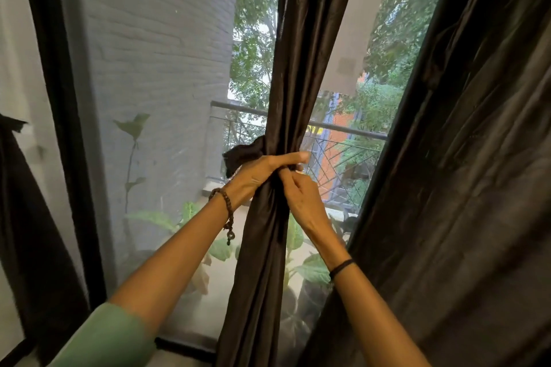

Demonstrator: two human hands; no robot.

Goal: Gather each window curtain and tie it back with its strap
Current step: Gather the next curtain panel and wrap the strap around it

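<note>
Hands (262, 171) (301, 197) grip strap (243, 153) around gathered curtain (293, 74).

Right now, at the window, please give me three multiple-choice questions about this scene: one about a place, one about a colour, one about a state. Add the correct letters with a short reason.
1. Where is the beaded bracelet?
A. On the left wrist
B. On the right wrist
C. Hanging on the railing

2. What colour is the gathered curtain?
A. White
B. Dark brown
C. Bright red

3. In what state is the gathered curtain at its middle?
A. Spread flat across the glass
B. Lying on the floor
C. Bunched together, with both hands on it

Answers:
1. A: the beads circle the wrist of the left hand; the right hand has only a thin black band on its wrist.
2. B: the cloth looks dark brown against the bright window.
3. C: the folds narrow to one bundle where the hands meet, with a dark strap sticking out at its left.
</note>
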